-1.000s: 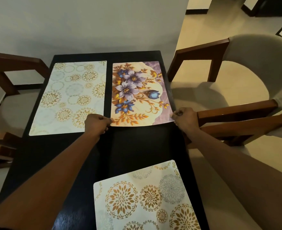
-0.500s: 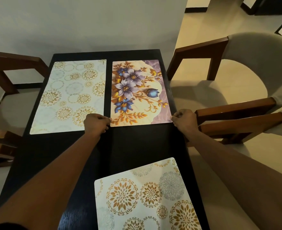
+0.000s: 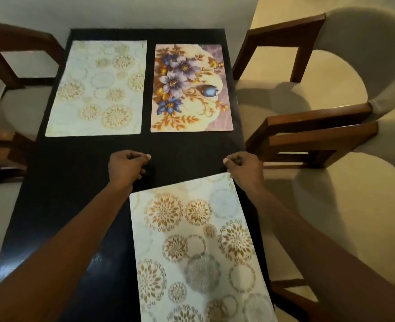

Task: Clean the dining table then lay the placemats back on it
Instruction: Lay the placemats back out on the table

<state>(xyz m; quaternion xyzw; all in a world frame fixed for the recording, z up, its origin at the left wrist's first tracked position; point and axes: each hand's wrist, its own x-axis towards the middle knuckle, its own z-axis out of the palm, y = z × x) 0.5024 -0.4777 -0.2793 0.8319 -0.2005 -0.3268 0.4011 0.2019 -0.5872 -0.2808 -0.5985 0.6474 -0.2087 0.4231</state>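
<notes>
Both hands have come off the near corners of the floral placemat (image 3: 191,89) and drawn back toward the person, and they hover now over the bare dark middle of the dining table (image 3: 75,182). The floral mat lies flat at the far right of the tabletop, its long sides running away from the person. Just beside it on the left, with a narrow strip of table between them, lies a pale placemat with gold rosettes (image 3: 98,89), also flat. A third placemat (image 3: 191,247), patterned with gold and grey rosettes, lies on the near right part of the table, slightly skewed, and runs off the bottom of the view. The left hand (image 3: 126,167) has its fingers curled under and its thumb pointing forward, with nothing in it, and sits just beyond the third mat's far left corner. The right hand (image 3: 245,169) is curled too and sits against that mat's far right corner; whether it pinches the corner cannot be told. Close along the right side of the table stand two padded chairs with wooden arms (image 3: 308,119), the arms nearly touching the table edge beside the right hand. Another wooden chair (image 3: 17,49) stands at the left side. A pale wall (image 3: 145,10) backs the table's far end.
</notes>
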